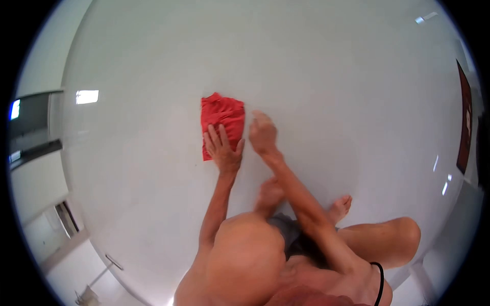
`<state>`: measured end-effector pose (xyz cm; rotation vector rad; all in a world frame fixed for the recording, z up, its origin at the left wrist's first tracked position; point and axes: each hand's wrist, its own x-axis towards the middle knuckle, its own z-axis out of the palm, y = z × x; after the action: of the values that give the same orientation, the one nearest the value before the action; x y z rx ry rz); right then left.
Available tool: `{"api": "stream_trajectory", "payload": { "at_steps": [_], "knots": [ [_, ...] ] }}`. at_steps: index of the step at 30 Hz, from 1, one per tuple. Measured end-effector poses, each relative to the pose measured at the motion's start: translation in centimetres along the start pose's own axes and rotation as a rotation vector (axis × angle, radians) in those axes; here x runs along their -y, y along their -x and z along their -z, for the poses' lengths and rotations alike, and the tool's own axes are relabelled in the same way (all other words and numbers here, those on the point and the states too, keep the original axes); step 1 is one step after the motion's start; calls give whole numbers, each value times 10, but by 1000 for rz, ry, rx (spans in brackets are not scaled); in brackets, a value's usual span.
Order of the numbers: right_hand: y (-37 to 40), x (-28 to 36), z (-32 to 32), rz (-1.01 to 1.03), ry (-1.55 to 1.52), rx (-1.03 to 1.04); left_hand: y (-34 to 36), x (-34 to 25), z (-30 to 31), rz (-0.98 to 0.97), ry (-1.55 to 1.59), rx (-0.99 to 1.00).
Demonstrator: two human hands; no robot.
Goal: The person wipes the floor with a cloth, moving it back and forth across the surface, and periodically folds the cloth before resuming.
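Note:
A red cloth [223, 113], folded into a wrinkled rectangle, lies flat on the pale glossy floor; its exact kind is not clear. My left hand [222, 151] rests palm down on its lower part, fingers spread and pressing on the fabric without gripping it. Just right of the cloth is my right hand [263, 134], apart from it and slightly blurred. Its fingers are curled in, and nothing shows in them.
My bare feet [340, 208] and bent knees [247, 250] are close below the hands. A dark red framed panel [464, 120] stands at the far right. On the left are a doorway [35, 127] and pale walls. A thin-handled object [113, 262] is at the lower left.

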<state>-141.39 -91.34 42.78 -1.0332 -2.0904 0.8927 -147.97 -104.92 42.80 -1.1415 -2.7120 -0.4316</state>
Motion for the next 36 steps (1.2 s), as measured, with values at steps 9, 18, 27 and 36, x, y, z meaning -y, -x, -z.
{"api": "stream_trajectory", "payload": {
  "at_steps": [9,18,27,36],
  "knots": [
    [4,-54,47,-117,-38,164,-51,50,-6,268,527,-34],
    [1,-72,57,-215,-189,273,-122,132,83,639,1465,-102],
    [-5,-62,58,-210,-169,234,-201,256,126,614,856,-366],
    [-3,-64,60,-194,-136,243,-183,324,142,695,574,-467]
  ]
}}
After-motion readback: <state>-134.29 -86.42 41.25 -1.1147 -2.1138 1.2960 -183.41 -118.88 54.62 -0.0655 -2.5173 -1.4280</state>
